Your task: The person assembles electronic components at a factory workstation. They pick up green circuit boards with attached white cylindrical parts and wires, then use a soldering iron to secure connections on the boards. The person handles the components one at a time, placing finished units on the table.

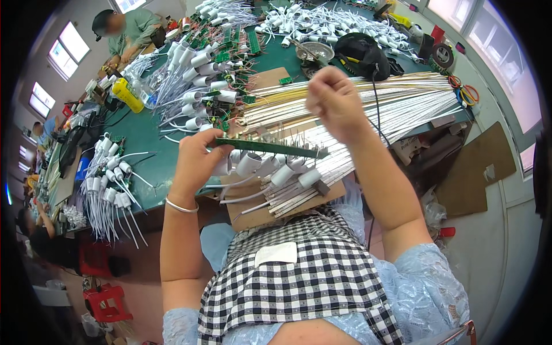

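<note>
- Your left hand (201, 158) pinches the green board (276, 148) near the worktop's (161, 167) front edge.
- Your right hand (334, 103) is curled, contents unclear.
- Probably light, stiff, fragile: hold its ends.

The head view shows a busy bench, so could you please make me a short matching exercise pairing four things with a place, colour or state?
Things:
1. Circuit board
2. Bag
3. Bangle
4. Apron

Matches:
A. Silver
B. Black and white checked
C. Held in the left hand
D. Lying on the green table

Right pairs: 1-C, 2-D, 3-A, 4-B
</note>
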